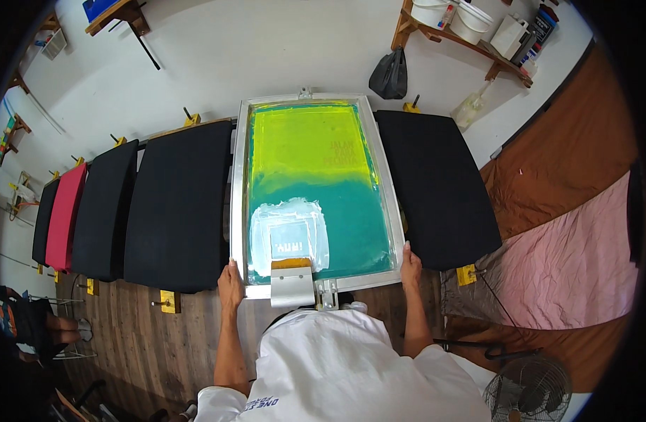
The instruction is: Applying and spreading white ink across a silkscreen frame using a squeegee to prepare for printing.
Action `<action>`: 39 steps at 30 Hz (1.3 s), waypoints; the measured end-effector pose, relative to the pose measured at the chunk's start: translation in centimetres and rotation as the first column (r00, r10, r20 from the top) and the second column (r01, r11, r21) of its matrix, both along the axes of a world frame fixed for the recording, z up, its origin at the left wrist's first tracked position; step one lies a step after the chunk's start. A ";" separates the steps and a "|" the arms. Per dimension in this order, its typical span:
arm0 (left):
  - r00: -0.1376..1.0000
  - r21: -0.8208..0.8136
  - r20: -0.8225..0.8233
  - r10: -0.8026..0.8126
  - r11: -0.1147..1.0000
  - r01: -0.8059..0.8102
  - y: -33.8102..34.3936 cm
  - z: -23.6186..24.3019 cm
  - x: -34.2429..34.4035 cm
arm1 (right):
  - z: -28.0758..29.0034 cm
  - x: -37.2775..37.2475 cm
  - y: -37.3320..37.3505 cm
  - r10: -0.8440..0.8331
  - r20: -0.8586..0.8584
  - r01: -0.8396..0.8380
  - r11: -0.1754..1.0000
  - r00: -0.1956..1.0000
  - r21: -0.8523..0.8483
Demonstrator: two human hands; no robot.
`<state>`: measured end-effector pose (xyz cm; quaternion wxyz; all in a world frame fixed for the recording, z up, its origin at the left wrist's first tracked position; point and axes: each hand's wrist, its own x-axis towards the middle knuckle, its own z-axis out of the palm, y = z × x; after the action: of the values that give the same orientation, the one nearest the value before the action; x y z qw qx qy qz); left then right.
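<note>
A metal-framed printing screen (240, 183) lies flat in front of me, its mesh yellow at the far half and teal at the near half. White ink (289, 235) is smeared on the near part of the mesh. A squeegee with a metal handle (292, 280) rests at the near edge. My left hand (231, 283) grips the frame's near left corner. My right hand (410, 267) grips the near right corner. Dark boards lie on both sides of the screen.
A row of black pallets (176, 204) and one red pallet (64, 214) runs to the left; another black pallet (435, 186) lies to the right. Wall shelves hold buckets and bottles (470, 24). A black bag (389, 74) hangs on the wall. A fan (528, 387) stands at lower right.
</note>
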<state>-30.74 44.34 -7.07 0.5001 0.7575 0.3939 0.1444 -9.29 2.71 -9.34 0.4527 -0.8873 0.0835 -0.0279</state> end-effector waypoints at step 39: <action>0.574 0.369 -0.207 -0.792 0.481 0.796 -4.2 9.0 -1.3 | 14.3 -13.7 20.8 0.832 -0.314 -0.765 0.188 0.457 -0.616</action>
<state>-32.04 40.10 1.94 0.3313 0.9424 -0.0398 -0.0244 -23.01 23.54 4.97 0.0386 -0.8921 -0.4270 0.1425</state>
